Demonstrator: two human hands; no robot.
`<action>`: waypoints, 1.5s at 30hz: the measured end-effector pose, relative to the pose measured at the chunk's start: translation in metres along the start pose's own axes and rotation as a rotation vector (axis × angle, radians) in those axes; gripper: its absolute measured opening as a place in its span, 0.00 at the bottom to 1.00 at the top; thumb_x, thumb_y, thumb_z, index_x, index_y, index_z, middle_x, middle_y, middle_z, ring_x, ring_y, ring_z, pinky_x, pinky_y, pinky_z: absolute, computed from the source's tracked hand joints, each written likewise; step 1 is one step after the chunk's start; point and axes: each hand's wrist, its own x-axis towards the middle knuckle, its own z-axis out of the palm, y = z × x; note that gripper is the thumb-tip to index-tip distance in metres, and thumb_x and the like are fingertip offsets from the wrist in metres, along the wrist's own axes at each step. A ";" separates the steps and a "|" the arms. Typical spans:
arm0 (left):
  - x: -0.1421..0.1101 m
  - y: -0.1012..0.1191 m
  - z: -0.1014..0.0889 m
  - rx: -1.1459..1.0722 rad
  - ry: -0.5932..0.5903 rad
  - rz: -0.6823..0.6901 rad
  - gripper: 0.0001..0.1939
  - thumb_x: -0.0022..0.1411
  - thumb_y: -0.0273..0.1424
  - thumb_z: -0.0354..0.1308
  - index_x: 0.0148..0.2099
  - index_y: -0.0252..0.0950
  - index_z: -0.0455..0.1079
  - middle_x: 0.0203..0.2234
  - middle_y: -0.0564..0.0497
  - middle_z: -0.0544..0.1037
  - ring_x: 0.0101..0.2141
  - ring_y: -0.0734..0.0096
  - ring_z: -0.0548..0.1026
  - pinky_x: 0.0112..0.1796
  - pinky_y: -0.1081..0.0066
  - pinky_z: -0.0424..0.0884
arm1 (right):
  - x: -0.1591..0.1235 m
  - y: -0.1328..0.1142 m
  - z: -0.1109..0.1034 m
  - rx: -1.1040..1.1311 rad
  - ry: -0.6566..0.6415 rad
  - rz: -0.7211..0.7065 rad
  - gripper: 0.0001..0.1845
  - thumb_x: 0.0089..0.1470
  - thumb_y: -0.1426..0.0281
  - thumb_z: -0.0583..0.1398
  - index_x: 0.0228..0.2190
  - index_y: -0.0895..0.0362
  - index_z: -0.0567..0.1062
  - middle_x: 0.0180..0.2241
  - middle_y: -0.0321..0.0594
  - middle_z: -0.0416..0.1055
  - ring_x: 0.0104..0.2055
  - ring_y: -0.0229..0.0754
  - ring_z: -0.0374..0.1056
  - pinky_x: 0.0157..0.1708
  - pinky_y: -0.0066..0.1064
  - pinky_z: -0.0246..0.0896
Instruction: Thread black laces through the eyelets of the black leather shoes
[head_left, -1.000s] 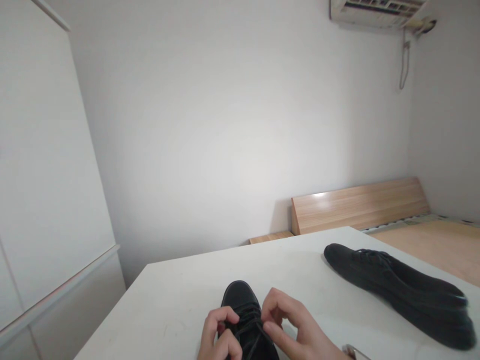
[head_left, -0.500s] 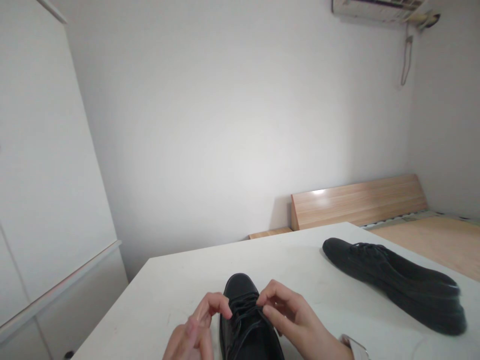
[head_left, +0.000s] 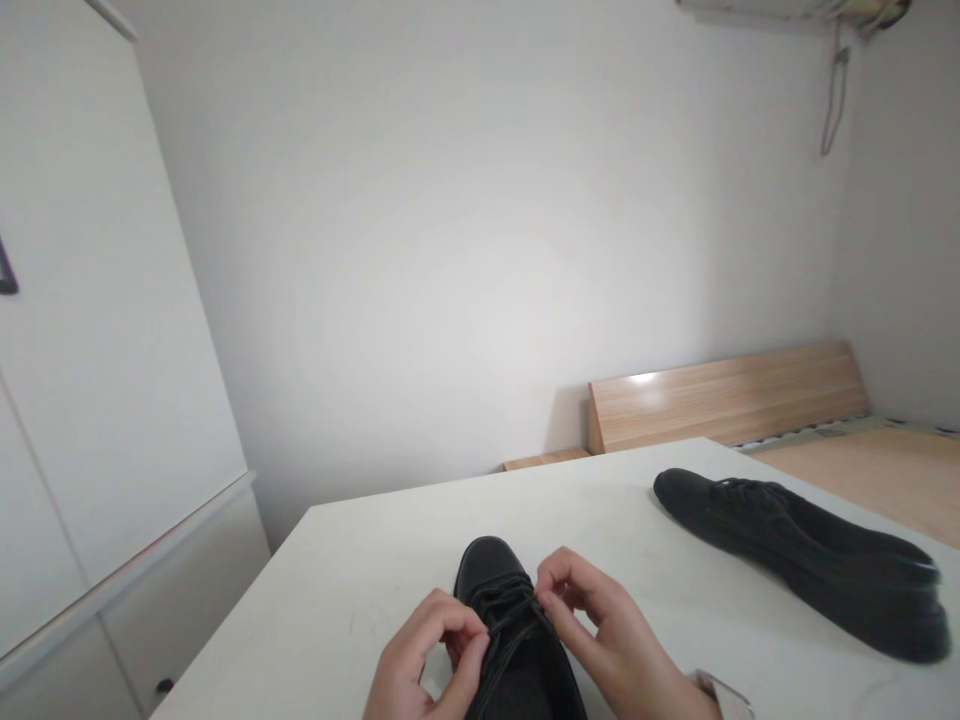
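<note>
A black lace-up shoe (head_left: 487, 565) points away from me on the white table (head_left: 397, 545), its heel end cut off by the bottom edge of the view. Black shoelaces (head_left: 504, 597) cross over its tongue. On the shoe's left side, the thumb and forefinger of my left hand (head_left: 439, 655) pinch a lace. My right hand (head_left: 600, 625) also has thumb and forefinger closed on a lace at the shoe's right edge. Both hands are close to the eyelets.
A second black shoe (head_left: 795, 545) lies on the table at the right, toe toward the far side. A wooden headboard (head_left: 727, 395) and bed stand behind the table. White cabinets (head_left: 97, 330) rise at the left, before a white wall (head_left: 465, 230).
My left hand's fingers, apart from the laces before, have come in and closed on one. My right hand keeps its pinch. The view has shifted slightly.
</note>
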 end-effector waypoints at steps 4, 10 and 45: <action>-0.002 0.003 0.002 0.023 0.025 -0.014 0.14 0.69 0.40 0.52 0.33 0.39 0.69 0.27 0.53 0.70 0.30 0.68 0.70 0.35 0.73 0.66 | -0.001 -0.005 0.000 0.029 0.045 0.016 0.15 0.64 0.57 0.55 0.33 0.56 0.71 0.31 0.39 0.70 0.33 0.42 0.66 0.34 0.32 0.61; -0.003 0.010 0.001 0.011 0.001 -0.114 0.15 0.68 0.44 0.52 0.36 0.39 0.69 0.29 0.52 0.71 0.33 0.66 0.71 0.38 0.72 0.67 | 0.002 -0.005 -0.005 0.075 -0.023 0.046 0.15 0.62 0.57 0.58 0.35 0.56 0.72 0.34 0.39 0.70 0.36 0.42 0.66 0.39 0.34 0.62; 0.005 0.012 -0.003 -0.207 0.071 -0.269 0.17 0.61 0.48 0.62 0.35 0.38 0.72 0.25 0.55 0.74 0.30 0.69 0.73 0.36 0.74 0.68 | 0.008 -0.005 -0.004 0.455 0.068 0.164 0.22 0.55 0.50 0.64 0.32 0.56 0.70 0.24 0.32 0.66 0.28 0.37 0.62 0.31 0.31 0.55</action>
